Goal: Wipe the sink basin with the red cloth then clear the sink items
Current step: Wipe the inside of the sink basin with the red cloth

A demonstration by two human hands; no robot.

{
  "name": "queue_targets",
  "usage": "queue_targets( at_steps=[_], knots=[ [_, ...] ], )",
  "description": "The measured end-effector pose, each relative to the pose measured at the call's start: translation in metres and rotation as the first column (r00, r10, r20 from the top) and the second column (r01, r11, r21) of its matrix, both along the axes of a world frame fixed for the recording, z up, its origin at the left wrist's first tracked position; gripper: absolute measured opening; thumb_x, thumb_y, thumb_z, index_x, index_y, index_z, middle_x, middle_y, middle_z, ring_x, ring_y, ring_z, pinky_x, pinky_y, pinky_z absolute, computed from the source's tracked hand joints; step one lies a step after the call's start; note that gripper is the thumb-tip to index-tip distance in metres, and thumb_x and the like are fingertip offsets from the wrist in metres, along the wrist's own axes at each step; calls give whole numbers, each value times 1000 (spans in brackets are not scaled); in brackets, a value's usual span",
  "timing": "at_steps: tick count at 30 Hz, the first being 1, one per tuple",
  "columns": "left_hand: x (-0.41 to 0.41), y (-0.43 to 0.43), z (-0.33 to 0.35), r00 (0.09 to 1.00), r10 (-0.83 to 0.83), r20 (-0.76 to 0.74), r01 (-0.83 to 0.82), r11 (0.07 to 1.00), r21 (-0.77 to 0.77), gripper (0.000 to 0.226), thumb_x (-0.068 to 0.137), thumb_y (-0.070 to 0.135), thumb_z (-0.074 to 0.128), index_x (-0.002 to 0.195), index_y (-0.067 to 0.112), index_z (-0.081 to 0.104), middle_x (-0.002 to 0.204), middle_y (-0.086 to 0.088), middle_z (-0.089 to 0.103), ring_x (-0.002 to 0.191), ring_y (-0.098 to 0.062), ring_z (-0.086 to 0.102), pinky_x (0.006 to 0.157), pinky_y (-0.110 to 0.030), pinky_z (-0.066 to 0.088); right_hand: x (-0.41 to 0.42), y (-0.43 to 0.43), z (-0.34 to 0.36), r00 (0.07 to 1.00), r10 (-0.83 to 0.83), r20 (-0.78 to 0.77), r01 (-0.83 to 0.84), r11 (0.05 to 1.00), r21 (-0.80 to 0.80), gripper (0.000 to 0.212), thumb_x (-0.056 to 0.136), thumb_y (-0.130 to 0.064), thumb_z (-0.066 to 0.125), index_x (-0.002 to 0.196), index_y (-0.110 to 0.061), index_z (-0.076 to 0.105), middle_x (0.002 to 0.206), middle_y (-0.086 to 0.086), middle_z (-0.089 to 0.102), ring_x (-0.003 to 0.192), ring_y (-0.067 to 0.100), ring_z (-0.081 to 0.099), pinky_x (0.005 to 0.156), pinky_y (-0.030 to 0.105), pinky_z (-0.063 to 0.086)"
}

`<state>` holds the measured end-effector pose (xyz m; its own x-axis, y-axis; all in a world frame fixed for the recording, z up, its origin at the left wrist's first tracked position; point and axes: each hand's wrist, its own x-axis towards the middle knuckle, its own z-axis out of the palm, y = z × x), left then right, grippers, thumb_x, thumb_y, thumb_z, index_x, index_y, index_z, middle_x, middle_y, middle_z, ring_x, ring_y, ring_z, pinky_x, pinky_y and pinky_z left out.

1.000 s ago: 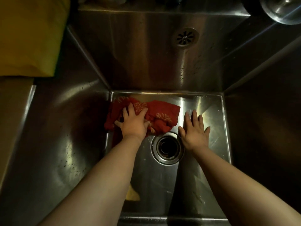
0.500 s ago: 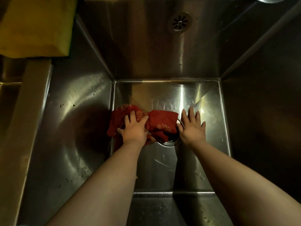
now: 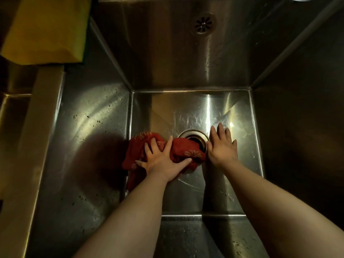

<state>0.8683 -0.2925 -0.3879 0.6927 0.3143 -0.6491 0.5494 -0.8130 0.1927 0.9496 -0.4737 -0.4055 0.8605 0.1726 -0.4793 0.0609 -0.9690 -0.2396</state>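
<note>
Straight down into a deep stainless steel sink basin (image 3: 186, 112), dimly lit, water droplets speckling its walls. Left of centre on the basin floor, a crumpled red cloth (image 3: 186, 148) with a pale flower print, left edge at the foot of the left wall, right end lapping over the rim of the round drain (image 3: 194, 135). Pressed flat on top of the cloth, the left hand (image 3: 162, 162): open, fingers spread and straight, thumb stretched to the right across the fabric. Just right of the drain, the right hand (image 3: 222, 148): also open, palm down on bare steel, fingers straight and close together, thumb side just beside the cloth's right end. Both hands on bare forearms reaching in from the bottom of the frame. High on the back wall, a small round overflow grille (image 3: 203, 23). Upper left of the frame, at the sink's edge, a yellow item (image 3: 46, 28) with a green side.
</note>
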Motion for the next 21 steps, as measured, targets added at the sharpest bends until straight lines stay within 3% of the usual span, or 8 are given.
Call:
queue_targets(
  at_steps=[3,8,12,17,21],
  knots=[
    [5,-4,-8,1000,-4,-1,5,997,71,95,60,89,43,139,58,2,153,-2,-19,140,-36,-17,99,-75,8,1,-3,-2,1000,9,4,-9,1000,-7,57,99,-36,29,150,-26,4,159,0,-9,145,25,-10,115,52,5],
    [7,-4,-12,999,-17,46,12,996,94,73,78,58,61,138,56,19,155,-4,-14,140,-37,-14,99,-74,13,-1,-7,-4,999,33,15,-33,999,-11,56,99,-35,28,150,-26,5,159,1,-10,145,26,-9,115,50,5],
    [0,0,-8,992,-59,111,52,996,70,69,81,37,64,137,51,27,155,-1,-2,141,-33,-6,101,-73,15,-1,-9,-2,999,32,8,-32,999,-2,56,99,-35,28,150,-26,7,159,1,-9,145,26,-8,116,49,6],
    [-13,20,2,963,-228,145,230,973,1,69,77,14,62,133,45,35,152,5,15,139,-23,5,104,-70,15,-5,-10,2,1000,22,-3,-22,1000,-12,56,99,-35,29,150,-23,9,159,2,-7,146,28,-5,116,49,12],
    [-8,35,8,903,-417,107,423,906,-35,71,76,4,57,133,42,37,151,6,17,139,-23,8,105,-69,15,-11,-10,4,1000,7,-13,-7,1000,-14,56,99,-34,29,150,-22,9,159,3,-8,145,29,-5,116,49,12]
  ],
)
